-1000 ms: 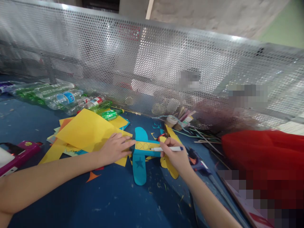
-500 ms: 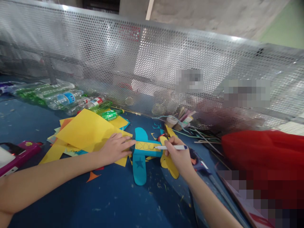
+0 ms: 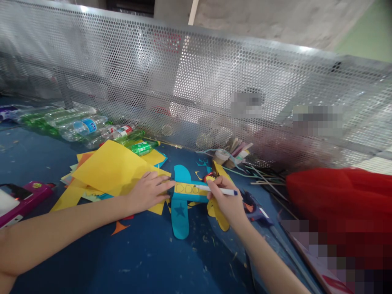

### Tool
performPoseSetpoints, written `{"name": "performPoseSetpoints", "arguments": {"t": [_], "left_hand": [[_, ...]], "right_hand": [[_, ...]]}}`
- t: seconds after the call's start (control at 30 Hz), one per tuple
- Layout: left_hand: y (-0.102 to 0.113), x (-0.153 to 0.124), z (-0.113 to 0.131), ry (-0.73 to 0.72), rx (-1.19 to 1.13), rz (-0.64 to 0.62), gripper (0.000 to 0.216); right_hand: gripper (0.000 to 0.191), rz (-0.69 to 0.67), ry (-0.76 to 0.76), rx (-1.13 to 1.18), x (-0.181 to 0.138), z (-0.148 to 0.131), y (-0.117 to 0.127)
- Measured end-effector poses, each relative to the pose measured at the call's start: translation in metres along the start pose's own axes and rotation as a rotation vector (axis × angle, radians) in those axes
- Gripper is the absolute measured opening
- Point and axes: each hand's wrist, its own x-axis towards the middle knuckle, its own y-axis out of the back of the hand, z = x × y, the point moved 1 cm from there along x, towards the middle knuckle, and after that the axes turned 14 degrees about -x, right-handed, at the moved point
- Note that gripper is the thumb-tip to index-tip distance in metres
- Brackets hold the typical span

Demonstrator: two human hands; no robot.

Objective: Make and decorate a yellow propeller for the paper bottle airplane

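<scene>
Model plane (image 3: 186, 196), blue, is placed just below mid-view on the blue table (image 3: 122, 261); three outlines are drawn on its yellow strip (image 3: 184, 188). Marker (image 3: 225, 191), white, is pinched between thumb and fingers of the right hand (image 3: 228, 206) at the plane's three o'clock, tip held at the third outline. Left hand (image 3: 150, 191), fingers extended, is rested at nine o'clock on yellow sheets (image 3: 110, 167), one fingertip set against the plane. Plastic bottles (image 3: 87, 126) are laid at ten o'clock.
</scene>
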Motion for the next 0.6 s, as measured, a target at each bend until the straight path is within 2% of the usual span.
{"name": "performPoseSetpoints", "arguments": {"t": [0.23,0.4,0.6], "left_hand": [[0.001,0.001,0.001,0.011,-0.002,-0.006,0.042],[0.002,0.001,0.001,0.004,0.009,0.004,0.04],[0.001,0.001,0.001,-0.01,0.01,0.016,0.042]], "right_hand": [[0.029,0.16,-0.005,0.033,0.004,0.002,0.013],[0.025,0.11,-0.05,0.043,0.005,0.006,0.014],[0.025,0.128,-0.037,0.018,0.005,0.008,0.014]]}}
